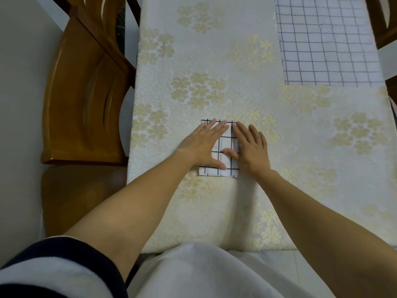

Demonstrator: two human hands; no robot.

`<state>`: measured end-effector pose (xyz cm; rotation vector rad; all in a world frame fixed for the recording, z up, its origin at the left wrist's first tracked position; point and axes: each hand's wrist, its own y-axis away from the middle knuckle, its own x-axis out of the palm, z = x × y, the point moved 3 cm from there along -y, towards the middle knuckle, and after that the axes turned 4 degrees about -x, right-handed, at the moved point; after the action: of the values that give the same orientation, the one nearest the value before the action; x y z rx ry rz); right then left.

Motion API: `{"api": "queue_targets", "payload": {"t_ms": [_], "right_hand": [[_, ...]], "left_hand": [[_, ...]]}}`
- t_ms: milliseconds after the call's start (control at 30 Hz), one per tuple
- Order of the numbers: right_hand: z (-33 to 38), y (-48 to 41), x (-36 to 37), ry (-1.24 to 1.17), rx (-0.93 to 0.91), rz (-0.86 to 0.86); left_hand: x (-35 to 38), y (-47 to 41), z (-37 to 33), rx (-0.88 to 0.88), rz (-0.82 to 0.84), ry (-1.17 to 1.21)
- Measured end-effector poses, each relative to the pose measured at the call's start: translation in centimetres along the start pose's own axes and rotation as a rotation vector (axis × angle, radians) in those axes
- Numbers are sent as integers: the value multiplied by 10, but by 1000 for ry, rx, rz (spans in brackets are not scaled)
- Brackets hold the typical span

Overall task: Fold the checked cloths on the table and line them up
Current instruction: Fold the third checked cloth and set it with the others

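Observation:
A small white cloth with a black check (pixel 225 145) lies folded into a rectangle on the table, near the middle of the front half. My left hand (pixel 204 145) lies flat on its left part, fingers straight and pointing away from me. My right hand (pixel 250 147) presses flat on its right edge, thumb reaching onto the cloth. A larger white cloth with a thin blue-grey check (pixel 326 44) lies spread flat at the far right of the table.
The table wears a cream cover with pale gold flowers (pixel 193 87). A wooden chair (pixel 86 93) stands close along the left side. Another chair's wood (pixel 384 22) shows at the far right edge.

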<state>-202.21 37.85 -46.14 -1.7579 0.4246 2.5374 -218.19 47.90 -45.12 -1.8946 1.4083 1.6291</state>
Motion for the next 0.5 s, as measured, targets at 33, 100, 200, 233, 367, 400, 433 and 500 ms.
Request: {"api": "queue_targets", "payload": {"t_ms": [33,100,200,233,367,400,433,500], "right_hand": [[0,-2,-2,-3,5,19],[-1,-5,-7,-6,10,55],[3,-12,-13,-10,39,144],[6,-13,-15,-15,60,165],[26,4,-24,-66,270,25],[32,12,-23,-94,334,-37],[36,20,-21,-146,407,-73],[37,30,-12,-266,542,-64]], "left_hand": [[1,-1,-1,-12,24,-34],[0,-3,-3,-34,57,-80],[-4,-4,-8,-61,89,-88],[-6,-5,-10,-70,102,-107],[-6,-5,-18,-121,115,-185],[-5,-4,-19,-133,110,-176],[-4,-3,-19,-144,103,-160],[-2,-1,-19,-167,92,-117]]}}
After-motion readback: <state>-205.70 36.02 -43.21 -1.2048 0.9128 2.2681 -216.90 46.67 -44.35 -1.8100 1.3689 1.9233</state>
